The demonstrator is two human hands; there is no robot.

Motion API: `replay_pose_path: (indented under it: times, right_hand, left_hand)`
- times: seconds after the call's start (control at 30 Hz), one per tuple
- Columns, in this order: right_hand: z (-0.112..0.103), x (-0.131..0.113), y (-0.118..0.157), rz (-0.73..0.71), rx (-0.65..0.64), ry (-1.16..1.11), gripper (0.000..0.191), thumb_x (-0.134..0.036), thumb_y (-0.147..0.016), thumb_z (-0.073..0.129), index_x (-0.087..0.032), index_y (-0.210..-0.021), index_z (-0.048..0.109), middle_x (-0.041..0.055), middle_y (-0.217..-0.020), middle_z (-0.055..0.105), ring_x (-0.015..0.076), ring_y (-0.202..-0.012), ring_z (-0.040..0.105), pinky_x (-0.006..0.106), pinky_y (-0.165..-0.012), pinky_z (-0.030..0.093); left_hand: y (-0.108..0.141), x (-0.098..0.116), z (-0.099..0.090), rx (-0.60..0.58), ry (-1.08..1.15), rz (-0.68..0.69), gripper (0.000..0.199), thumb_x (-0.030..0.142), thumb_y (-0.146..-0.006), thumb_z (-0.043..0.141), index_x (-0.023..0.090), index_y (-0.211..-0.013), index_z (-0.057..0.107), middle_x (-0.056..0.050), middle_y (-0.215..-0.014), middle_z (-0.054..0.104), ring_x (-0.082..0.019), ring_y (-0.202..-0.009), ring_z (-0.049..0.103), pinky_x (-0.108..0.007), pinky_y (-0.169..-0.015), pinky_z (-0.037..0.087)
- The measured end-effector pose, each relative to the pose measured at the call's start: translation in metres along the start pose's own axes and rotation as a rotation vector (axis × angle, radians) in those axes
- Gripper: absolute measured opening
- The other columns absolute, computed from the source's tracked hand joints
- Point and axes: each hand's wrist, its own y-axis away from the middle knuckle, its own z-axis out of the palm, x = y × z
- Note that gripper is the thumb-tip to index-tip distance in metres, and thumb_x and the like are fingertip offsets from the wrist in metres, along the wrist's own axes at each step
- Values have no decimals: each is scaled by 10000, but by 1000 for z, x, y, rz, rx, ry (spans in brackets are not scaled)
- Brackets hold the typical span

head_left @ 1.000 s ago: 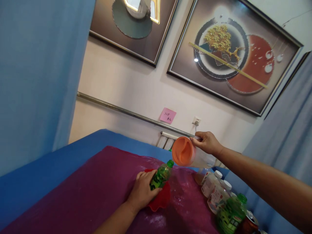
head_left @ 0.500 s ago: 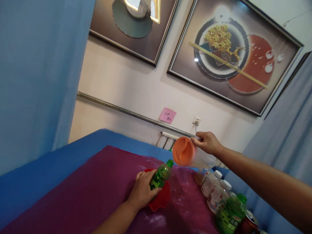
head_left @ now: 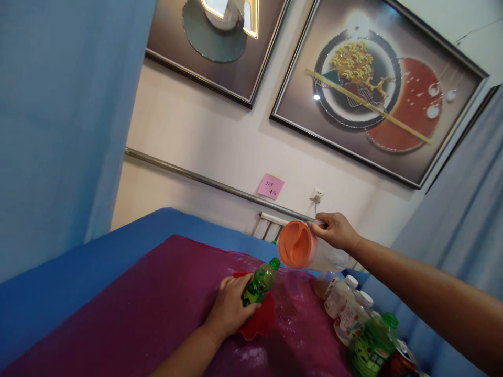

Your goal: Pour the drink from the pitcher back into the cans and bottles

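Observation:
My left hand (head_left: 231,303) is wrapped round a small green bottle (head_left: 261,283), which leans to the right with its mouth uncapped. Beneath the bottle lies a red scalloped dish (head_left: 261,320) on the dark pink cover. My right hand (head_left: 334,230) grips the handle of a clear pitcher (head_left: 328,255) with an orange lid (head_left: 295,244). The pitcher is tipped on its side, its lid facing left, just above and right of the green bottle's mouth. No stream of liquid can be made out between them.
White-capped bottles (head_left: 349,315), a larger green bottle (head_left: 373,343) and a dark red can (head_left: 398,361) line the right edge of the pink cover (head_left: 157,309). A blue curtain (head_left: 66,115) hangs at left. Behind are a metal rail (head_left: 212,182) and framed pictures (head_left: 365,89).

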Motion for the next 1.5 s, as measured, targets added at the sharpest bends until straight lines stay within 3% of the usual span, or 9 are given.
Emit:
replay_pose_path:
  times: [1.5]
  right_hand:
    - [-3,-1,1,5,-11,-1,445,-516,-820,532,-221,-553,334,-56,-500,294,97,-487,278,252,-483,208]
  left_hand:
    - [1,-2,1,-10,13,-3,635,288,-655,803,260,-1257,601,-58,-1212,715,-283,-1129,623,-473,-1099,314]
